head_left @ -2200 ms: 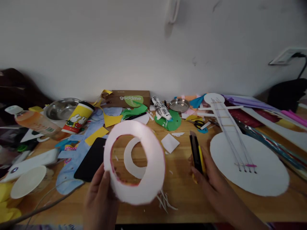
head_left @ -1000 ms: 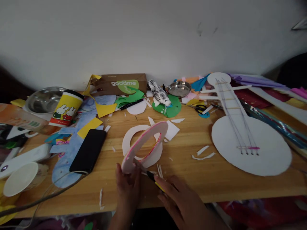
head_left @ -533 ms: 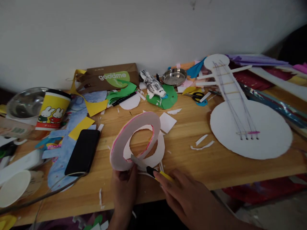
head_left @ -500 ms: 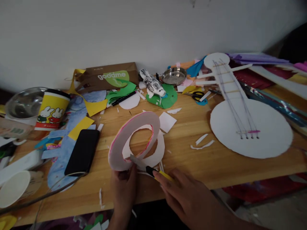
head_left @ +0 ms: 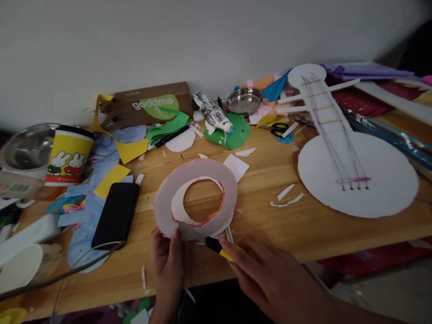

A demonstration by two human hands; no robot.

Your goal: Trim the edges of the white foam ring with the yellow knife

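My left hand [head_left: 168, 256] pinches the near edge of a white foam-board ring [head_left: 229, 184], thumb on top. Pink colour runs along the ring's inner rim. Another white ring-shaped piece [head_left: 178, 199] lies beneath it, mostly covered. My right hand [head_left: 263, 274] is closed round the yellow handle of a utility knife [head_left: 212, 244]. Its blade lies across the ring's near side, with the tip close to my left thumb and the inner rim. Whether the blade cuts into the board cannot be seen. A white square scrap [head_left: 237, 167] lies just behind the ring.
A black phone [head_left: 116, 215], a yellow paper cup [head_left: 69, 155] and a cable [head_left: 67, 274] are on the left. Behind stand a brown box [head_left: 151, 103] and a steel dish [head_left: 244, 101], near scissors [head_left: 278, 129]. A white banjo-shaped cutout [head_left: 357, 153] with strings lies right.
The ring has tipped from a steep tilt to lie flatter and has shifted slightly right. My left thumb now shows on top of it. The knife stays at its near side.
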